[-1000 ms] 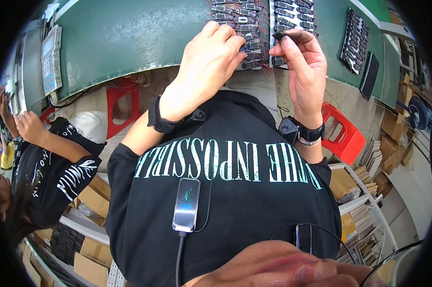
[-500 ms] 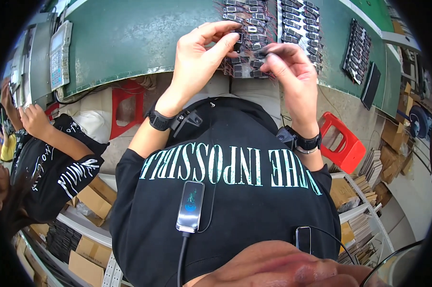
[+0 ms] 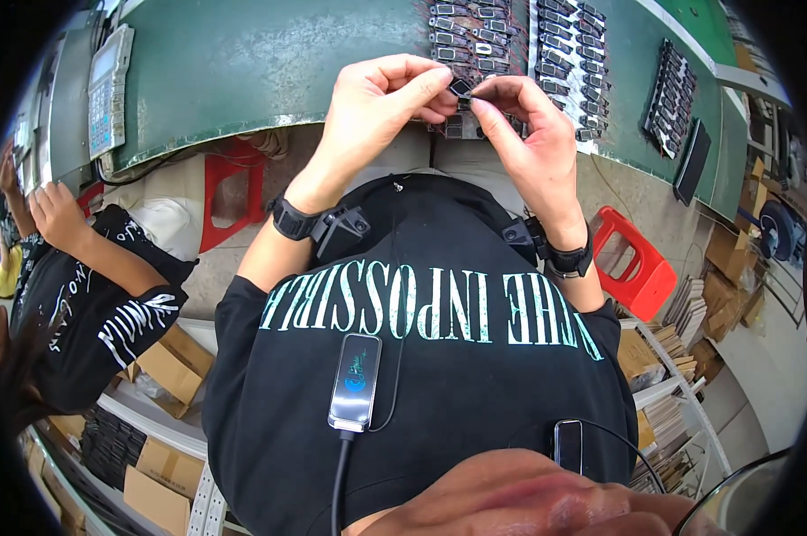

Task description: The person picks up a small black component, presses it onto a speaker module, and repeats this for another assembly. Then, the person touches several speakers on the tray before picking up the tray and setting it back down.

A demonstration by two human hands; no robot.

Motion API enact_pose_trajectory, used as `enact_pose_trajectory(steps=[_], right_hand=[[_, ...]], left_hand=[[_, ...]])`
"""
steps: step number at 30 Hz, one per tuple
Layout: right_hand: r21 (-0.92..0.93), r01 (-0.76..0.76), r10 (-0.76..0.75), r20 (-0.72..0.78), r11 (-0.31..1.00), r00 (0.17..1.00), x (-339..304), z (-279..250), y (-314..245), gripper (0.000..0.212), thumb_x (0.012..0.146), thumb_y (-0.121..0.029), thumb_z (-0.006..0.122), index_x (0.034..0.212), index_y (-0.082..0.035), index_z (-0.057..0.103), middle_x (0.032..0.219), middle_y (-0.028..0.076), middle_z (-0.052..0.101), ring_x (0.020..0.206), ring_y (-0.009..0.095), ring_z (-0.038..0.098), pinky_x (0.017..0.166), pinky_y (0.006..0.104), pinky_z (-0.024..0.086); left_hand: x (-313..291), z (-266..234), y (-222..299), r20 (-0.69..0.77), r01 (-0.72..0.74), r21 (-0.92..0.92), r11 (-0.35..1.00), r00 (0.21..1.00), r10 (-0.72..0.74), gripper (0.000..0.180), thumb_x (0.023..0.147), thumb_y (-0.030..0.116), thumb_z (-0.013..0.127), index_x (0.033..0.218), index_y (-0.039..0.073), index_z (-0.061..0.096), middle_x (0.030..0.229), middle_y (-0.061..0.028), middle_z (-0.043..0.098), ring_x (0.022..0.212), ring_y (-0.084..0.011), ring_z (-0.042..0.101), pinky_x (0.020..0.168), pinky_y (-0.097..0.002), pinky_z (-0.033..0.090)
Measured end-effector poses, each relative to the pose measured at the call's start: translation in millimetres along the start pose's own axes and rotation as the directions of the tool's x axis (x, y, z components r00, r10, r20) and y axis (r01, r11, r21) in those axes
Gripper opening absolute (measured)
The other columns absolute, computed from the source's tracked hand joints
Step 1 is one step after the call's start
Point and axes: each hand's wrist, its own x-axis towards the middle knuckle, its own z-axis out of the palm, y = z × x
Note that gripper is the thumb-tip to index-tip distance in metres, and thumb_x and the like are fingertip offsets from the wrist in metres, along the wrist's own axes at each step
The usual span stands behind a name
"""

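A small black rectangular part (image 3: 460,87) with a pale rim is pinched between the fingertips of my two hands above the front edge of the green table. My left hand (image 3: 377,100) grips its left side with thumb and forefinger. On its right lower corner, the thumb and fingers of my right hand (image 3: 539,134) are closed. Whether a second small piece sits in the right fingertips cannot be made out. Just beyond my hands, similar black parts with thin red wires (image 3: 448,40) lie in rows on a board.
To the right are a second board of black parts (image 3: 555,71), a dark tray of parts (image 3: 670,98) and a flat black panel (image 3: 692,161). A keypad device (image 3: 109,94) stands at the left. Red stools (image 3: 634,265) flank me, and a co-worker's hand (image 3: 59,214) shows at left.
My right hand has moved left from over the rows of parts, and its fingertips now meet the black part in my left hand. The left hand has shifted slightly toward the right and nearer me.
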Motion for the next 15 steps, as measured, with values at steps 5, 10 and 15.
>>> enact_pose_trajectory(steps=[5,10,15], right_hand=[[0.037,0.006,-0.006,-0.020,0.999,1.000,2.0,3.7,2.5,0.016,0.093,-0.004,0.068,0.107,0.001,0.066,0.099,0.003,0.070,0.087,0.007,0.064,0.080,0.0228,0.051],[0.136,0.047,-0.025,-0.154,0.990,0.988,-0.6,12.1,-3.0,0.015,0.093,-0.004,0.069,0.107,0.000,0.067,0.098,0.002,0.070,0.084,0.006,0.063,0.078,0.0209,0.050],[0.049,-0.003,0.009,-0.125,0.999,0.992,4.4,17.8,1.5,0.015,0.092,-0.005,0.070,0.107,-0.001,0.068,0.096,0.001,0.070,0.082,0.005,0.062,0.076,0.0192,0.050]], left_hand=[[-3.1,-5.8,-1.5,0.006,0.019,0.016,1.000,1.000,-0.019,0.020,0.097,0.013,0.065,0.106,-0.004,0.067,0.088,-0.0134,0.073,0.081,-0.0171,0.072,0.073,-0.0269,0.061],[-6.0,3.2,-8.9,-0.086,-0.038,-0.065,0.997,0.996,0.033,0.020,0.098,0.014,0.065,0.104,-0.005,0.065,0.090,-0.0145,0.073,0.082,-0.0185,0.073,0.073,-0.0274,0.061],[-5.6,7.2,-15.6,-0.113,-0.048,-0.129,0.990,0.993,0.033,0.021,0.098,0.014,0.064,0.105,-0.006,0.063,0.092,-0.0155,0.073,0.084,-0.0199,0.073,0.074,-0.0285,0.062]])
